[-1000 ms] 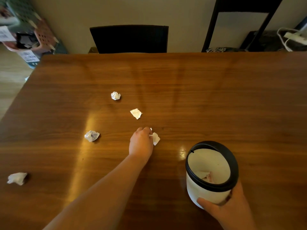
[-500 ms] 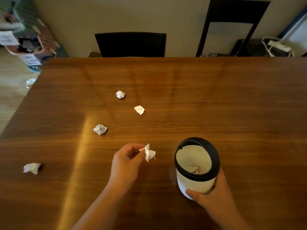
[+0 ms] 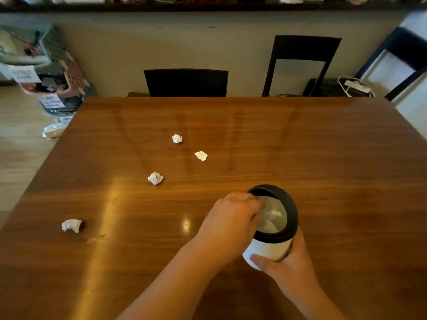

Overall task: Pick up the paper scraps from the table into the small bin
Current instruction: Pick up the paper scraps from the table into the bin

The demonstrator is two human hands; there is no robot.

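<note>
While left hand [image 3: 233, 222] perhaps empties over bin [image 3: 269, 250], far table [image 3: 323, 139] lies open.

The left hand [image 3: 233, 225] reaches over the bin's [image 3: 268, 250] dark rim, its fingers hidden inside. The right hand [image 3: 288, 266] grips the bin's white wall. Four scraps [image 3: 155, 178] lie on the table [image 3: 323, 158].

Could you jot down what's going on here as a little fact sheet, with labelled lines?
Surface: brown wooden table
Container: small white bin with black rim
Left hand: fingers over the bin's mouth; any scrap held is hidden
Right hand: gripping the bin's side
Crumpled white paper scraps on table: four
In bin: white paper visible
</note>
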